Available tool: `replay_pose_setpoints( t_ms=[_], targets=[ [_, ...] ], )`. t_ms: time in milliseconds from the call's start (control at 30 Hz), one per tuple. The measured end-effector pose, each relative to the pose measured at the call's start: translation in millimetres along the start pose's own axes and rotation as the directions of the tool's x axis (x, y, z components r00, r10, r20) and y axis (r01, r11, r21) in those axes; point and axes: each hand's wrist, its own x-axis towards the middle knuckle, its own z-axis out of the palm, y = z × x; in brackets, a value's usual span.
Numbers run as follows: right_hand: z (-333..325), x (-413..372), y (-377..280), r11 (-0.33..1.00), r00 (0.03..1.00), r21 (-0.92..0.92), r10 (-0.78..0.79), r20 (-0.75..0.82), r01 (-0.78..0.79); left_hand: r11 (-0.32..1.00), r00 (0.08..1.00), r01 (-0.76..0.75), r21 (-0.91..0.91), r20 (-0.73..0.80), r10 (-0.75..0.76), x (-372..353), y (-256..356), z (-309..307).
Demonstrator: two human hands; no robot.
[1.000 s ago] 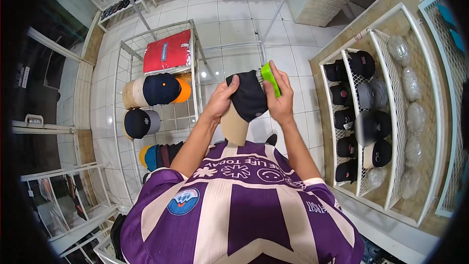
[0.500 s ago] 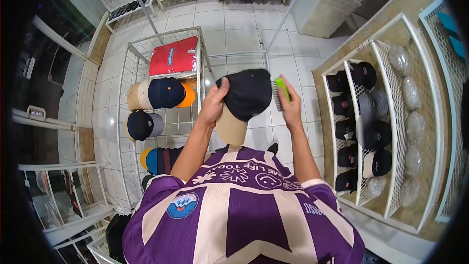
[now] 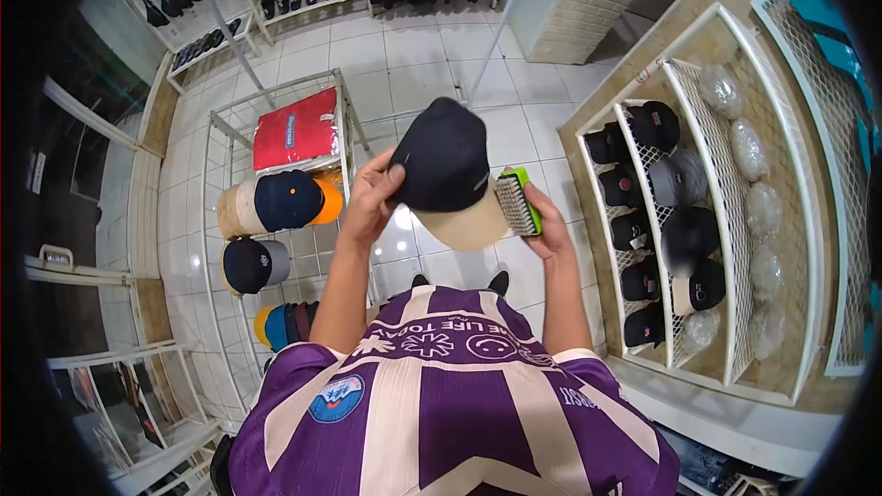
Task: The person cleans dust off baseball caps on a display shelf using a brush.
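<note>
A black baseball cap with a beige brim (image 3: 443, 156) is held up in front of my chest. My left hand (image 3: 372, 195) grips its left side, thumb on the outside of the crown and fingers partly hidden behind it. On the other side, my right hand (image 3: 548, 225) is closed around a green brush (image 3: 519, 202). The brush's pale bristles face the cap, right at the right end of the brim. The brim points down toward me and to the right.
At left stands a white wire rack (image 3: 216, 220) with several caps (image 3: 289, 199) and a red packaged garment (image 3: 296, 130). A wall shelf (image 3: 675, 220) at right holds more caps and plastic-wrapped bundles (image 3: 763, 211). White tiles (image 3: 432, 64) cover the floor.
The cap has turned, so its brim now swings toward the right. My right hand has lowered the brush from beside the crown to the brim, and its bristles now show more.
</note>
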Motion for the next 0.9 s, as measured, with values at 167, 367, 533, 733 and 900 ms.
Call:
replay_pose_setpoints(
  t_ms=[167,367,533,733,900],
  targets=[
    [15.5,-4.3,-24.1,0.883,0.982,-0.465,-0.134,-0.134,0.057,0.820,0.995,0.096,0.564,-0.039,-0.089,-11.8,0.5,22.3],
    [75.1,2.7,16.1,0.191,0.670,-0.921,-0.736,0.095,0.340,0.910,0.997,0.070,0.409,-0.059,-0.050,-4.4,-31.9,32.7],
    [79.4,-0.6,23.5,0.007,0.623,-0.858,-0.691,0.367,0.514,0.944,0.994,0.077,0.322,-0.095,-0.048,-9.7,-24.0,34.0],
    [76.5,18.3,2.3,0.102,0.657,-0.892,-0.713,0.243,0.441,0.933,0.993,0.121,0.340,-0.054,-0.110,-15.5,-15.9,37.0],
    [102.8,13.4,6.3,-0.296,0.582,-0.775,-0.526,0.621,0.559,0.888,0.972,0.218,0.405,-0.005,-0.236,-19.2,-18.0,39.3]
  ],
)
